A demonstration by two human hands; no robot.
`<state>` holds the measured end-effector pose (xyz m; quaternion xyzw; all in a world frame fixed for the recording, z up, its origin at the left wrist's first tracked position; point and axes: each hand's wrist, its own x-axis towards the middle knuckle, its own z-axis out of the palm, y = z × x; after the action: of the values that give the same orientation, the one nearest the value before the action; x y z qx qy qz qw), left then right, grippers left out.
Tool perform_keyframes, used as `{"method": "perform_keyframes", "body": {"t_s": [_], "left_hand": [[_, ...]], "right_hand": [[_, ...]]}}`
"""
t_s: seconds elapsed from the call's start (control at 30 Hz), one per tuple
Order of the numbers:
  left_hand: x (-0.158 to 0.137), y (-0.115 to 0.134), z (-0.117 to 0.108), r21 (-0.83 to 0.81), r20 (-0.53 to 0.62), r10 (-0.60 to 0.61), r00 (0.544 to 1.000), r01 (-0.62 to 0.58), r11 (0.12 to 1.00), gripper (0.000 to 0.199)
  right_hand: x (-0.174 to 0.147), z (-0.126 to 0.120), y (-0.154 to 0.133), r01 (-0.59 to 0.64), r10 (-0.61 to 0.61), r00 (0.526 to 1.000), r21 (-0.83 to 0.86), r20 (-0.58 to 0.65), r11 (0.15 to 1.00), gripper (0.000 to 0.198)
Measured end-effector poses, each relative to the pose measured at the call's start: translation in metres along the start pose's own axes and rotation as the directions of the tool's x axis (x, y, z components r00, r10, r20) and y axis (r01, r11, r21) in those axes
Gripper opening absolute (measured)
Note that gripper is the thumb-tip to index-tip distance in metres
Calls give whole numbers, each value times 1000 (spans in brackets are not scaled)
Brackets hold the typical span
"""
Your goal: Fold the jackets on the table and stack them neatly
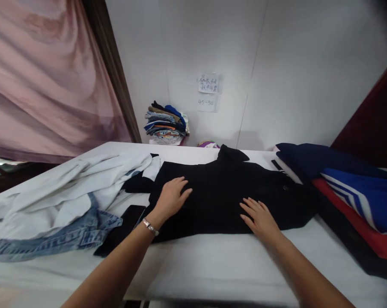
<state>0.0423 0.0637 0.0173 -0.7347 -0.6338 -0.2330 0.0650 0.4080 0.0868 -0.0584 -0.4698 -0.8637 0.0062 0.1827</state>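
Note:
A black garment [212, 201] lies spread across the white table, with a part like a collar or sleeve sticking up at its far edge. My left hand [172, 197] rests on its left portion, fingers stretched out, a metal bracelet on the wrist. On the right portion my right hand [259, 217] lies flat with fingers spread. Neither hand grips the cloth. The right end of the garment reaches a stack of folded clothes, where its edge is hard to tell from other dark cloth.
White clothes [65, 184] and blue denim [58, 239] lie loosely heaped at the left. Folded clothes, including a blue striped one [367, 196], are piled at the right. Another clothes stack [166, 122] stands beyond the table [219, 265]. Paper notes [209, 83] hang on the wall.

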Motion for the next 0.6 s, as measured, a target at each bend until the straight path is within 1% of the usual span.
{"method": "perform_keyframes", "body": {"t_s": [0.07,0.13,0.23,0.3,0.33,0.4,0.47,0.53,0.6], "left_hand": [[9,18,12,-55,67,123,990,-120,991,46],[15,33,27,-62,168,173,971,-165,984,50],[16,43,51,-29,339,137,931,-136,990,56],[15,43,63,-20,403,108,909,-109,994,59],[13,42,67,-24,411,103,906,-102,995,60],[11,40,72,-38,397,105,912,-98,994,61],[9,39,72,-51,384,105,917,-92,994,61],[8,40,71,-60,378,104,920,-87,994,60],[8,41,69,-67,375,103,921,-84,994,60]], "right_hand": [[0,-3,-3,-14,14,1000,26,3,1000,44],[-1,-7,-4,-36,34,999,80,19,996,44],[3,-14,-1,-86,80,996,220,35,972,43],[14,-20,6,-122,134,991,338,-11,933,39],[22,-24,12,-133,167,985,394,-52,910,36],[47,-31,24,-144,235,963,482,-133,865,34],[80,-37,36,-165,296,939,522,-177,837,33],[119,-40,46,-226,349,923,506,-164,833,31],[161,-40,52,-289,382,916,456,-123,842,30]]}}
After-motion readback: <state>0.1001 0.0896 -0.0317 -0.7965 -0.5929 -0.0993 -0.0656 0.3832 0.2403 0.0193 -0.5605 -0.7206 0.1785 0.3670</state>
